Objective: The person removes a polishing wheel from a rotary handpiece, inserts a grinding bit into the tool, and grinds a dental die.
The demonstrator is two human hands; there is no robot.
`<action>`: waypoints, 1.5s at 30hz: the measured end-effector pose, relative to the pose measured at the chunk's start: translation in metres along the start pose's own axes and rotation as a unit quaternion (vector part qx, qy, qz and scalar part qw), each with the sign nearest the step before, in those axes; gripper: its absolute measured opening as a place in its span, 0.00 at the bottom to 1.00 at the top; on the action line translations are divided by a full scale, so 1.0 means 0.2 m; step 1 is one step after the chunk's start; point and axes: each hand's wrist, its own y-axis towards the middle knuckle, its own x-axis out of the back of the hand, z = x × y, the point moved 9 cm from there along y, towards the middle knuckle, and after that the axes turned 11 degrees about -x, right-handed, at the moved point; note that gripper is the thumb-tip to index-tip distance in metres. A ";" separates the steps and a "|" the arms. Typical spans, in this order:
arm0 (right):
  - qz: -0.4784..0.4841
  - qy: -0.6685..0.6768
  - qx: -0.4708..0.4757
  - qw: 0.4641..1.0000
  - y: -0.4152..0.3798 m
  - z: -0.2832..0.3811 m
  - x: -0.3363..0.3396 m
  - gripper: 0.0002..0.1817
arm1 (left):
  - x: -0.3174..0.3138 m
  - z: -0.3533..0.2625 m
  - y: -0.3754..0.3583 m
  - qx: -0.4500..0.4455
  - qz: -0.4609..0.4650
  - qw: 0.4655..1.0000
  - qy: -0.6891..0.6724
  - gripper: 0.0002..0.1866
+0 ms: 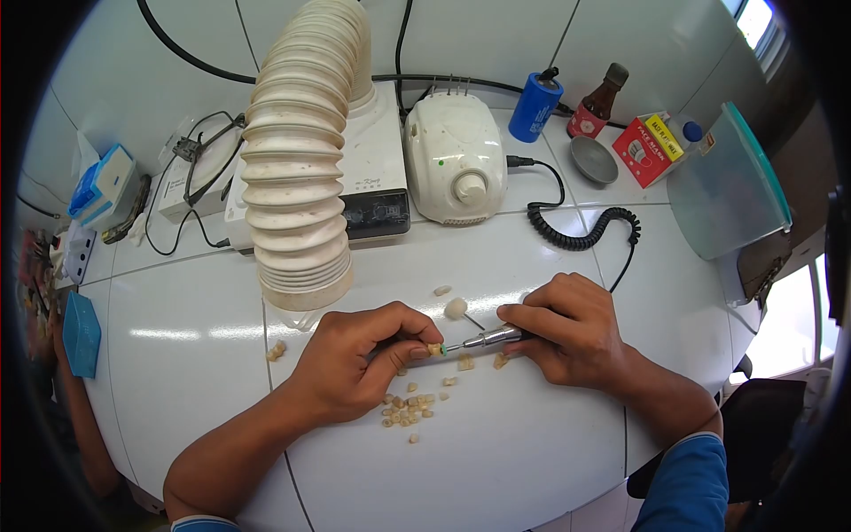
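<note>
Between thumb and forefinger, my left hand (363, 359) pinches a small yellowish tooth-like piece (434, 350). A silver rotary handpiece (495, 337) is in my right hand (572, 332), its thin shaft pointing left. The green tip (444, 350) of that shaft meets the piece, or nearly so. Below my left hand, several small yellowish pieces (408, 410) lie scattered on the white tiled table (355, 479). A round whitish brush-like bit (456, 309) with a metal shank rests just above the handpiece. Larger pieces (466, 362) lie under the handpiece.
A ribbed white hose (297, 160) arches down at centre left. Behind stand a white control unit (456, 160) with a coiled black cord (576, 238), a blue can (535, 108), a brown bottle (596, 102) and a clear bin (727, 186). Another person's arm (80, 399) shows at far left.
</note>
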 end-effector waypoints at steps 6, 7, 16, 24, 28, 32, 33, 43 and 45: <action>0.003 0.001 0.002 1.000 0.00 0.01 0.00 0.22 | 0.00 0.00 0.00 -0.007 -0.007 1.000 -0.006 0.05; 0.009 0.000 0.002 1.000 0.00 0.01 0.00 0.22 | 0.00 0.00 0.00 -0.008 -0.008 1.000 -0.005 0.05; 0.009 -0.012 0.006 1.000 0.00 0.00 -0.01 0.25 | 0.00 -0.02 0.00 -0.015 -0.004 1.000 0.007 0.05; 0.006 0.002 0.008 1.000 0.00 0.01 0.00 0.23 | 0.00 -0.02 0.00 -0.015 -0.003 1.000 0.006 0.05; 0.005 0.004 0.006 1.000 0.00 0.01 0.00 0.23 | 0.00 -0.02 0.00 -0.015 -0.001 1.000 0.011 0.05; 0.011 0.002 0.012 1.000 0.00 0.02 0.00 0.23 | 0.00 -0.02 0.01 -0.019 -0.005 1.000 0.000 0.04; 0.008 0.004 0.009 1.000 0.00 0.02 0.00 0.23 | 0.00 -0.02 0.00 -0.017 -0.003 1.000 0.001 0.04; 0.013 -0.007 0.013 1.000 0.00 0.02 0.00 0.25 | 0.00 -0.01 0.00 -0.011 0.000 1.000 -0.013 0.04; 0.011 -0.007 0.013 1.000 -0.01 0.01 -0.01 0.26 | 0.00 -0.02 0.00 -0.016 -0.001 1.000 -0.008 0.03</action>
